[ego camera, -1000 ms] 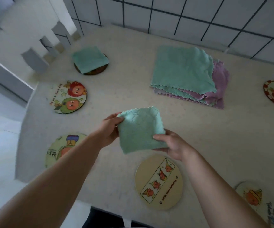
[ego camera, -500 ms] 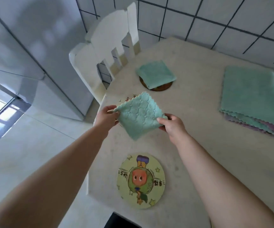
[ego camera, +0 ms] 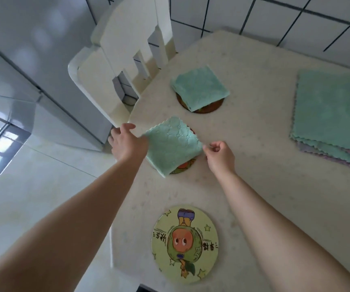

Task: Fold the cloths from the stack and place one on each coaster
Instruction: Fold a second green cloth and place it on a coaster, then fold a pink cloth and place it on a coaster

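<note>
A folded green cloth (ego camera: pixel 173 144) lies tilted over a cartoon coaster (ego camera: pixel 182 167), which shows only at its edges. My left hand (ego camera: pixel 125 144) is at the cloth's left corner with the fingers spread. At the right corner, my right hand (ego camera: pixel 220 153) pinches the cloth between thumb and fingertip. Farther back, another folded green cloth (ego camera: pixel 200 88) rests on a brown coaster (ego camera: pixel 213 108). A bare green cartoon coaster (ego camera: pixel 184 243) lies near the front edge. The stack of green and purple cloths (ego camera: pixel 334 114) is at the right.
A white chair (ego camera: pixel 125 60) stands against the table's left corner, just beyond my left hand. The table's left edge (ego camera: pixel 113 239) runs close to the coasters. A tiled wall (ego camera: pixel 275 15) backs the table, and a pale floor lies at the left.
The folded cloth has come down from the air onto the cartoon coaster. My left hand's fingers have opened off the corner. The view has shifted closer and left.
</note>
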